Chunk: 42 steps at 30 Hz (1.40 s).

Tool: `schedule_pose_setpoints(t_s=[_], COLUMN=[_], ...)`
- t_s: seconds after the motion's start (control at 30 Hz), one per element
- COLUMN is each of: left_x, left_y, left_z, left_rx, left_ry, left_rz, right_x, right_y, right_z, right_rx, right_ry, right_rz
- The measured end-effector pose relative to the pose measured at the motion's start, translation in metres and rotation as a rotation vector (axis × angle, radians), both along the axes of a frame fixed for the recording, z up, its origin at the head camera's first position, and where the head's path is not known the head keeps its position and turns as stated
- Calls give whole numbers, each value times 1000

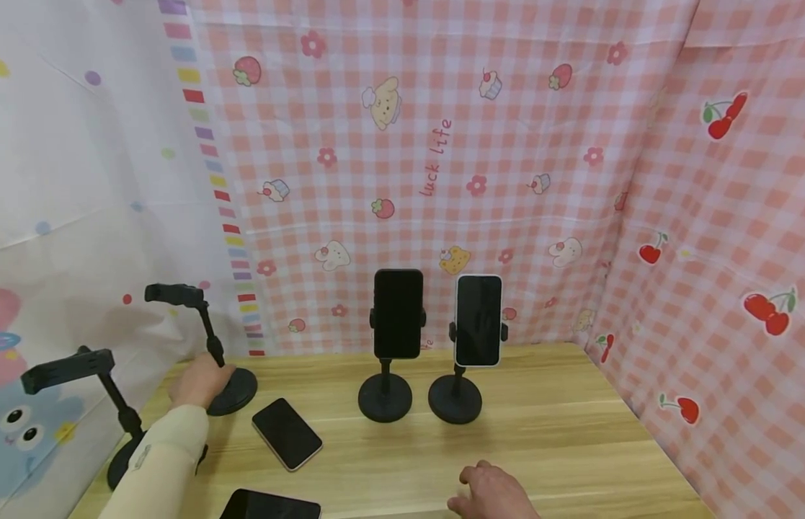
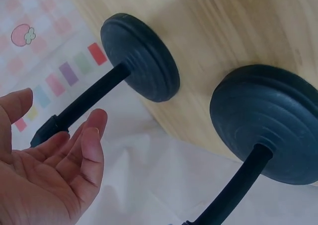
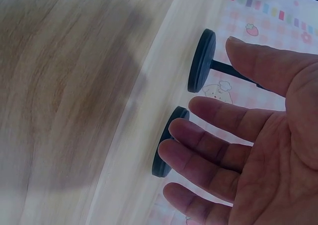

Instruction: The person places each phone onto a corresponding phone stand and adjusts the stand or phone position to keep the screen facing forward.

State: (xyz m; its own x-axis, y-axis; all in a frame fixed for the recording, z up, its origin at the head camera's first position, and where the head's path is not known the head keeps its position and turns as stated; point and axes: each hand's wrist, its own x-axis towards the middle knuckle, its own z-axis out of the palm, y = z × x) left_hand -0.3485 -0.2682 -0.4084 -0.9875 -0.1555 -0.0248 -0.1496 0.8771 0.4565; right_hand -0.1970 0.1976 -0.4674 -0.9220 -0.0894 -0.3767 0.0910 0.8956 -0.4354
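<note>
In the head view my left hand (image 1: 199,380) is beside the pole of an empty black phone stand (image 1: 236,393) at the back left. The left wrist view shows this hand (image 2: 54,170) with thumb and fingers apart and loosely bent, close to the stand's pole (image 2: 94,93). My right hand (image 1: 493,494) hovers low over the front of the table, its fingers (image 3: 203,168) spread and slightly bent, holding nothing. Nearest my left hand lies a dark phone (image 1: 287,434), flat on the wood. A second phone (image 1: 270,506) lies at the front, cut by the frame's edge.
Another phone-less black stand (image 1: 119,461) is at the left edge, partly behind my left forearm. Two stands at the back hold upright phones, one black (image 1: 398,314) and one white-edged (image 1: 478,321). Patterned cloth (image 1: 402,158) hangs behind the wooden table (image 1: 558,432).
</note>
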Motion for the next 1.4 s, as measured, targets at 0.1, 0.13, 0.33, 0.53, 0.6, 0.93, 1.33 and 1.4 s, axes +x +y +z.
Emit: schedule_pose_setpoints(t_s=[0.1, 0.13, 0.33, 0.53, 0.6, 0.93, 1.33, 1.4], left_x=[-3, -4, -9, -13, -15, -22, -25, -26], left_y=[-3, -3, -6, -9, -10, -11, -9, -8], left_z=[2, 3, 5, 4, 4, -1, -7, -8], left_rx=[-3, -10, -18, 7, 16, 73, 85, 90], left_ry=[29, 37, 53, 82, 85, 179, 250, 249], left_rz=[21, 29, 69, 99, 111, 80, 63, 67], right_x=[0, 0, 1, 1, 1, 2, 2, 2], right_y=[0, 0, 0, 0, 1, 4, 5, 5], right_z=[0, 0, 0, -1, -1, -1, -1, -1], right_rx=[8, 10, 9, -5, -7, -5, -5, -6], right_ry=[2, 2, 3, 2, 3, 35, 35, 32], right_rz=[-4, -5, -7, -3, 0, 12, 6, 2])
